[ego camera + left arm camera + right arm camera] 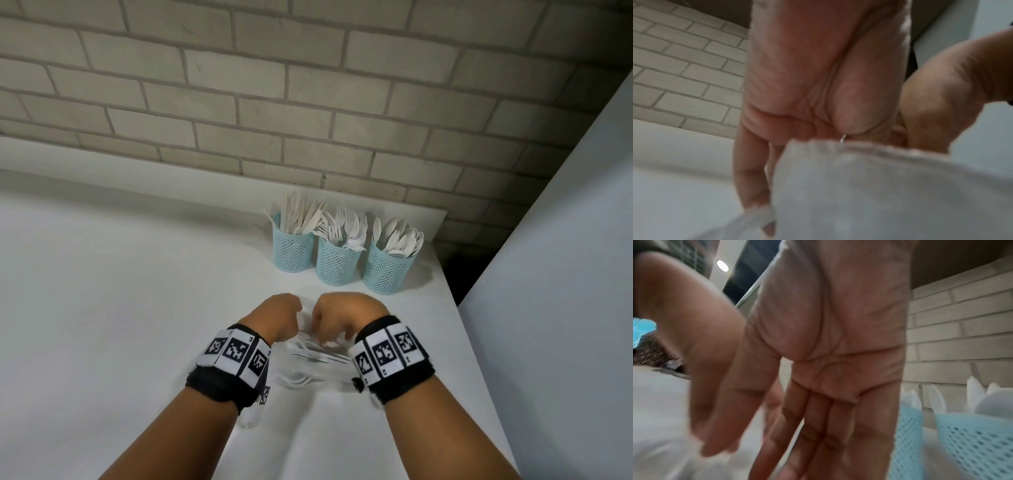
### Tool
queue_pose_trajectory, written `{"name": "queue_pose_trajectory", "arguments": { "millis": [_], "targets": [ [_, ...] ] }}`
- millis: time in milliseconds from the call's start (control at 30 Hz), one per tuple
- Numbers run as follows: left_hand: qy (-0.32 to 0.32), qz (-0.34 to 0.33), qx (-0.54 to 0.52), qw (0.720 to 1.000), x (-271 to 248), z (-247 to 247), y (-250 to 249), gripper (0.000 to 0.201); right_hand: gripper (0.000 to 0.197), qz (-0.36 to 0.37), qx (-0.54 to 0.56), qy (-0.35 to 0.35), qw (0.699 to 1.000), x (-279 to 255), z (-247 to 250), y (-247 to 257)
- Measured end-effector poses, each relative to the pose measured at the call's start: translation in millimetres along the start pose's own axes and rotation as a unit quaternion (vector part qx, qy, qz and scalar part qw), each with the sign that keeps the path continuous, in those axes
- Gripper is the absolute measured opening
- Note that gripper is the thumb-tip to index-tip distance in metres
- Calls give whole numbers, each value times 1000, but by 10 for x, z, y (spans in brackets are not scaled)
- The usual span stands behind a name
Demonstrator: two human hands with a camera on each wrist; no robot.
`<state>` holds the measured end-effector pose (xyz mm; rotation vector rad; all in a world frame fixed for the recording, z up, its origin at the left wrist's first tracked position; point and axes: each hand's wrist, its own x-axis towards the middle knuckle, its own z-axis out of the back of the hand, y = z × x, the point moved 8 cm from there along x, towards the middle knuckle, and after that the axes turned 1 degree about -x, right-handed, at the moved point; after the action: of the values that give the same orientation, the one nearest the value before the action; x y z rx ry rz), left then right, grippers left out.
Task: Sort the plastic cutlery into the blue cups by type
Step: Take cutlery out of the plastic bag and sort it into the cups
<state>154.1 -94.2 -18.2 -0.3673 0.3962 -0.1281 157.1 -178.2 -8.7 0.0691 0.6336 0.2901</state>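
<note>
Three blue mesh cups stand in a row near the wall: knives (294,251), forks (337,263) and spoons (388,272). In front of them a clear plastic bag (315,359) with white cutlery inside lies on the white table (120,308). My left hand (291,318) and right hand (329,325) are close together over the bag's top, knuckles up. In the left wrist view, my left hand's fingers (754,170) grip the bag's film (879,194). In the blurred right wrist view, my right hand (828,353) reaches down onto the bag (663,418) and appears to pinch it.
A brick wall (308,102) runs behind the cups. A white panel (565,274) stands along the table's right edge, with a dark gap (459,274) beside the spoons cup. The table stretches bare to the left.
</note>
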Motion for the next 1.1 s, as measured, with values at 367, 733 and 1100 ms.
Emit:
{"name": "queue_pose_trajectory", "arguments": {
  "millis": [367,733,1100],
  "targets": [
    [-87,-44,-81,992,-114,47,-18,55,9,9,29,-52,998,-8,-338,75],
    [-107,-54,-116,986,-120,47,-26,52,28,49,-31,-117,991,-91,-299,223],
    [-105,-62,-130,984,-104,73,6,44,39,38,-104,-118,987,37,-451,320]
  ]
}}
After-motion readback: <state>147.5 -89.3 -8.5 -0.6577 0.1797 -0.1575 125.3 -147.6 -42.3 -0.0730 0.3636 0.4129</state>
